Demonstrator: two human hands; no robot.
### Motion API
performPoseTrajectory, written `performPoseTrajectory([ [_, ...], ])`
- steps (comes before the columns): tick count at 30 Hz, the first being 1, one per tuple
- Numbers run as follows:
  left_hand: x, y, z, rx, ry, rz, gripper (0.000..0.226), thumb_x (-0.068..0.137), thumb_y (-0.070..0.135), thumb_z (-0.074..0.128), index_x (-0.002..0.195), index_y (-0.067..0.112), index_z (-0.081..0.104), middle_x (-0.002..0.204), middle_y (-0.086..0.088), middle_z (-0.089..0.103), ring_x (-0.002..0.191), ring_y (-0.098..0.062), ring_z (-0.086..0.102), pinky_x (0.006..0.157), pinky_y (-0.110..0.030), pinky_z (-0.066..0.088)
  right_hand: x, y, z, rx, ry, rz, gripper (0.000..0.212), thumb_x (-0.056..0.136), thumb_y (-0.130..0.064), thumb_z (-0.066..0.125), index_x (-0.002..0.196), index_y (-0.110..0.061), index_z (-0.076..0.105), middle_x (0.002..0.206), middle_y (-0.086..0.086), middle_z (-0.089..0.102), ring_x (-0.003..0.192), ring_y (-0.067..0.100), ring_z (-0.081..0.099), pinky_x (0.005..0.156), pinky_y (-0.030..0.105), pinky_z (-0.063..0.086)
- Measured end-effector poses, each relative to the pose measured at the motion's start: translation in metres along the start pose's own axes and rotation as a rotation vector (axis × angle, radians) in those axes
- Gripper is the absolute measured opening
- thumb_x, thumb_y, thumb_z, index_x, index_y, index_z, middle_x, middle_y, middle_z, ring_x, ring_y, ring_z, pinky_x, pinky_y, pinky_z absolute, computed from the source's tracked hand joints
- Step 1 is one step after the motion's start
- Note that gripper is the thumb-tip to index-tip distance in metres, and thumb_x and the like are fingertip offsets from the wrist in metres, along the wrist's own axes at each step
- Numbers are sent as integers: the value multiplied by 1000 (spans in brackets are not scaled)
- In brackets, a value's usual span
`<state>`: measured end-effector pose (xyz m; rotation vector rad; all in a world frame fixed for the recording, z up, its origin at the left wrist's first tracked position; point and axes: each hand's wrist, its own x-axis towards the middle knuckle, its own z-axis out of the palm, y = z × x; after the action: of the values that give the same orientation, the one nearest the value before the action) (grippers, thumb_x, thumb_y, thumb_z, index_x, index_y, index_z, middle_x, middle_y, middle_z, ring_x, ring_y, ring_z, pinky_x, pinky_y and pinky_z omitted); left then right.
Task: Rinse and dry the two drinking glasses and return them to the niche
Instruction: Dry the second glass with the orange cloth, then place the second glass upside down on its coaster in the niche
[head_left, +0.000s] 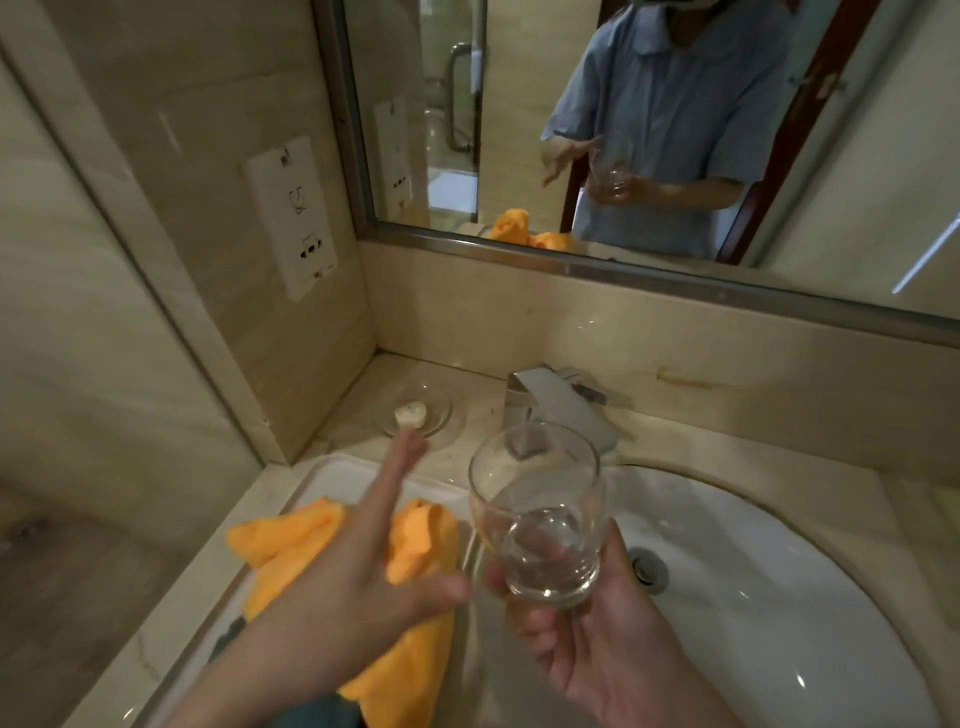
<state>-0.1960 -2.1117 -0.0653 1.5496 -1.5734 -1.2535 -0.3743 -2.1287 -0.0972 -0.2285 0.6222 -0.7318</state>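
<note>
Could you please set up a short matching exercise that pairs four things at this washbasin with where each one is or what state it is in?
Things:
1. drinking glass
2. orange cloth
3. soap piece
4. left hand

Places or states:
A. lying in a clear dish on the counter corner
B. draped over the left rim of the sink
C. held by the right hand above the basin
D. open, fingers stretched out, holding nothing

Pairs: 1-C, 2-B, 3-A, 4-D
</note>
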Motion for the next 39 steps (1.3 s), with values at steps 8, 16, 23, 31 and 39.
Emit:
performPoseTrajectory([
  [8, 28, 47, 120, -162, -57, 293, 92, 37, 44, 85, 114, 52, 36, 116, 22, 54, 108, 12, 53, 84, -13, 49, -62, -30, -54, -99, -13, -156, 69, 65, -74, 56, 89, -13, 78, 73, 8, 73, 43, 15, 64, 37, 22, 50],
  [16, 41, 94, 207, -131, -203, 366, 86, 40, 38, 86, 102, 69, 36, 109, 32, 56, 108, 15, 51, 85, -16, 50, -131, -61, -108, -79, 79, -346, 80, 33, -63, 84, 95, -12, 76, 83, 6, 74, 54, 13, 67, 43, 23, 52],
  [23, 50, 133, 259, -152, -326, 370, 88, 44, 23, 91, 109, 54, 40, 113, 21, 57, 106, 11, 54, 88, -29, 54, -178, -91, -137, 12, 253, -472, 63, 84, -59, 33, 73, -18, 78, 72, 2, 73, 52, 13, 67, 42, 20, 50],
  [31, 57, 166, 324, -120, -446, 425, 88, 38, 32, 88, 109, 56, 40, 112, 20, 58, 104, 9, 57, 88, -28, 54, -230, -111, -169, 35, 369, -590, 63, 81, -62, 33, 74, -19, 79, 73, 1, 73, 56, 12, 68, 43, 19, 51],
  [39, 56, 196, 384, -144, -587, 449, 78, 39, 35, 79, 106, 50, 42, 112, 14, 58, 101, 4, 60, 82, -18, 53, -278, -125, -202, 104, 486, -651, 67, 90, -60, 30, 78, -16, 78, 75, 3, 72, 55, 14, 68, 41, 19, 50],
])
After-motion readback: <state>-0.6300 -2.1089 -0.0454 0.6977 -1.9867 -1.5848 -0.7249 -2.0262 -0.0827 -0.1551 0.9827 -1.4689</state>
